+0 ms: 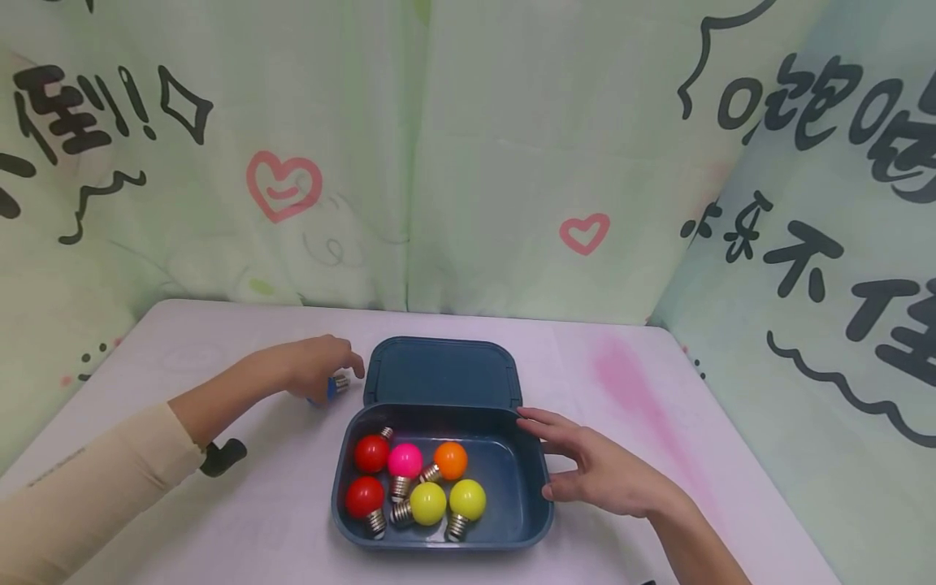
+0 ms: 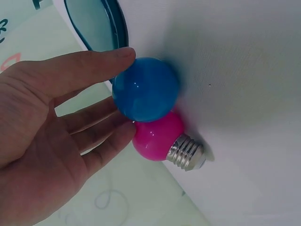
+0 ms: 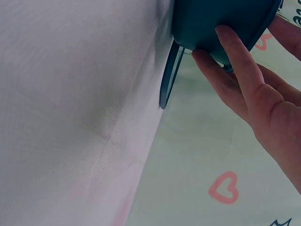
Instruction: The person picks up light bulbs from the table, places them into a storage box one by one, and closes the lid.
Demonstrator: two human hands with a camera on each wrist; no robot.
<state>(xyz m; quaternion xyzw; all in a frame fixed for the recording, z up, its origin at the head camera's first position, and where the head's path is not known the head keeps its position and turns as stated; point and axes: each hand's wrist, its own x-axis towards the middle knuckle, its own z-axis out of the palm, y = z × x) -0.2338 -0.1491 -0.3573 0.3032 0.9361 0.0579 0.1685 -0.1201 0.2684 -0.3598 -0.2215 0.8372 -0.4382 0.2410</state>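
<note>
Found at the left hand (image 1: 318,370): thumb and fingers drawn in about a blue bulb (image 2: 146,89), judged to be held by its round part; unable to tell how firmly. Noted touching it, on the table (image 1: 570,366): a pink bulb (image 2: 157,139), metal base turned away from the fingers. Seen at the right hand (image 1: 595,467): fingers wide and fairly straight, tips resting against the box (image 1: 515,491), probably for steadying. Located between the hands: said box, lid (image 1: 442,374) laid back beyond it, presumably for free access. Counted inside: six bulbs (image 1: 427,502), grouped toward the left hand, likely the easier side to reach.
</note>
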